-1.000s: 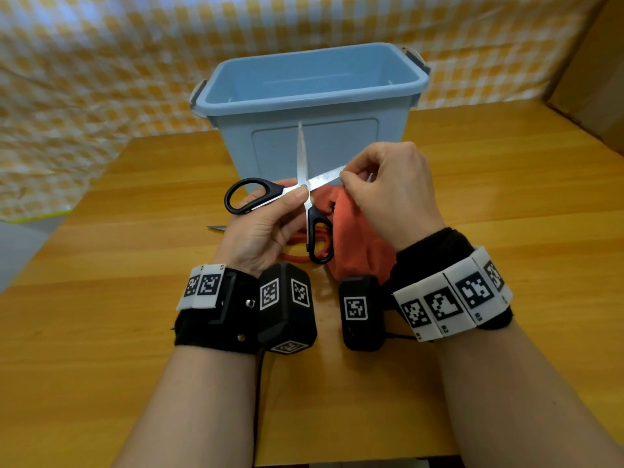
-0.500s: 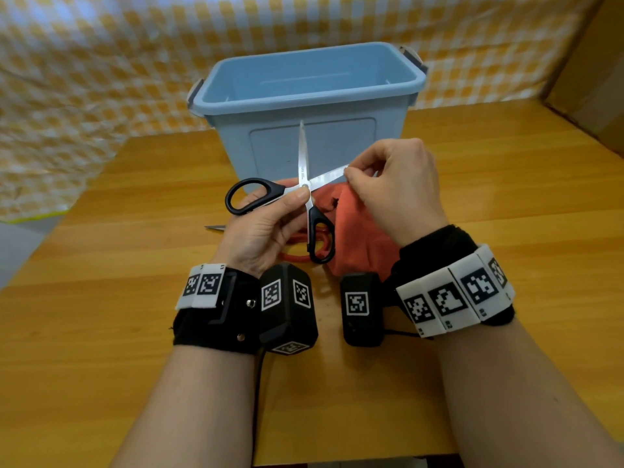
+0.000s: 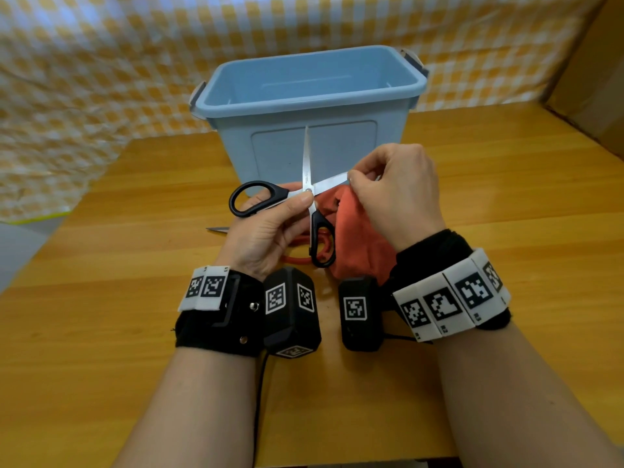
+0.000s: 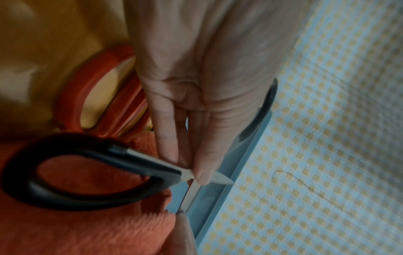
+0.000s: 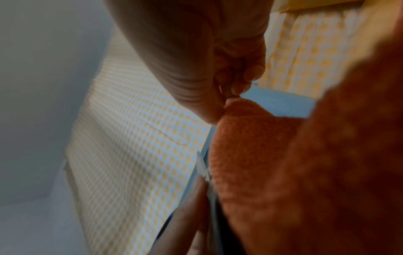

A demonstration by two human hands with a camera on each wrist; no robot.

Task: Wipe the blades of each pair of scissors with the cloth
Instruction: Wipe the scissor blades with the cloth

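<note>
Holding the black-handled scissors (image 3: 305,197) spread open above the table (image 3: 135,332), in front of the blue bin (image 3: 310,96) at the far edge. Left hand (image 3: 266,231) pinching them at the pivot between thumb and fingers; right hand (image 3: 398,194) pinching the orange cloth (image 3: 358,238) around the sideways blade, near its tip. Red-handled scissors (image 3: 297,258) lying on the table under the hands, not yet taken up. Likely handling: steel stiff, slick and sharp-edged, so gripping best at the pivot or handles; cloth soft and limp, needing folding over the blade's flat sides and drawing away from the edge.
</note>
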